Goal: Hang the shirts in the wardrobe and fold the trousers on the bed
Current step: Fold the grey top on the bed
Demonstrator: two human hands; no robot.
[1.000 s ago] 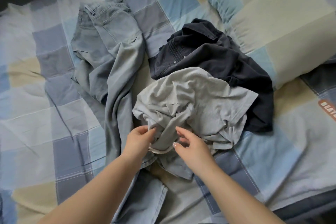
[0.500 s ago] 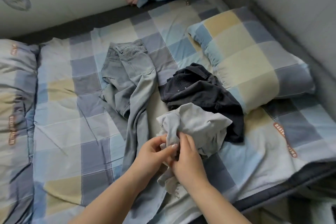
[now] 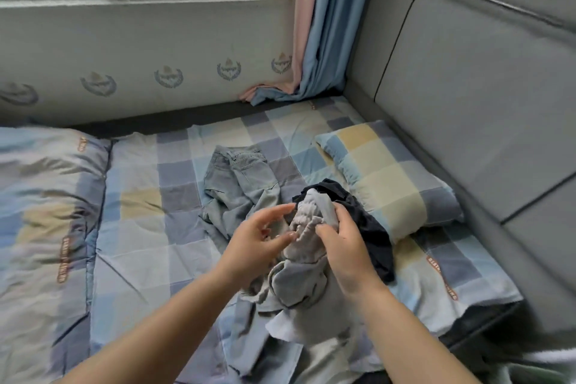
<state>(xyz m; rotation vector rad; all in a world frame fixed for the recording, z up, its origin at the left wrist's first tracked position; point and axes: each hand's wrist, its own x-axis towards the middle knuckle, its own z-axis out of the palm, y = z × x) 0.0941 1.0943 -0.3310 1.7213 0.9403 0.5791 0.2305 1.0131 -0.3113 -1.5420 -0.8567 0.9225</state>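
Observation:
A crumpled light grey shirt [image 3: 307,284] is lifted off the bed in front of me. My right hand [image 3: 343,243] grips its bunched upper part. My left hand [image 3: 258,243] is beside it with fingers spread, its fingertips touching the bunched cloth. Pale blue jeans [image 3: 243,187] lie spread on the checked bed sheet [image 3: 149,227] behind my hands, one leg running toward me under the shirt. A dark navy garment [image 3: 371,227] lies crumpled to the right of the jeans, partly hidden by the shirt and my right hand.
A checked pillow [image 3: 389,178] lies against the grey padded headboard [image 3: 467,103] on the right. A folded quilt [image 3: 40,212] covers the bed's left side. Pink and blue curtains [image 3: 314,40] hang at the far corner under a window. The bed's near edge drops off at lower right.
The grey shirt has come up off the dark garment and is bunched tighter. My left hand has let go and opened its fingers. The view has tilted up, showing the wall and window.

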